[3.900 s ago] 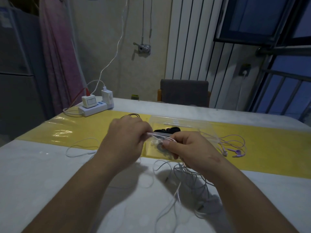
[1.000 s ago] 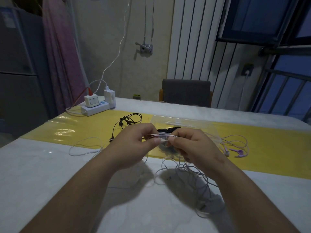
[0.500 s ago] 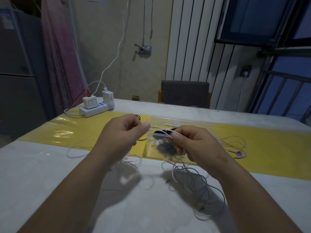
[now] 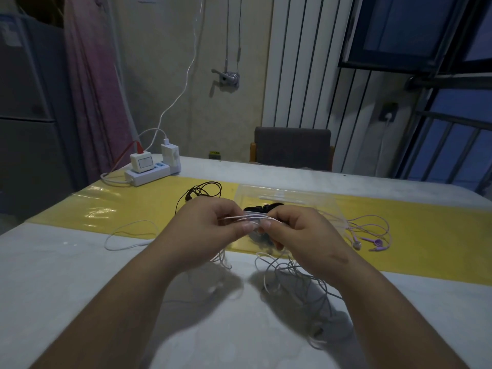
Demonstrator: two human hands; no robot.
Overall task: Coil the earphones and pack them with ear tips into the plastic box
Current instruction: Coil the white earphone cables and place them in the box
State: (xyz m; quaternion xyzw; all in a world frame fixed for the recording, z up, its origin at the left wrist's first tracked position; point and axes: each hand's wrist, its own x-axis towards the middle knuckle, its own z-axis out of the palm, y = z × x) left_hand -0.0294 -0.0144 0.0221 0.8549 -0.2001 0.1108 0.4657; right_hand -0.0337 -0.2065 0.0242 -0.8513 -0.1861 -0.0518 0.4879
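Head view, the only one: both hands are up close together over the table [image 4: 80, 288]. The left hand [image 4: 210, 230] and right hand [image 4: 300, 235] each pinch a few strands of the white cord [image 4: 247, 218] stretched between them. The rest of it hangs down into a loose tangle [image 4: 292, 278] at 5 o'clock from the hands. The clear box [image 4: 287, 194] sits at 12 o'clock right behind them, with something black inside; can't tell if it's tips. Black earphones [image 4: 202, 191] are at 11 o'clock, purple earphones [image 4: 372, 241] at 3.

My guess on handling: the cord's super light, floppy and knot-happy, so pinch the strands together near the loop and wind gently. Don't yank on the buds.
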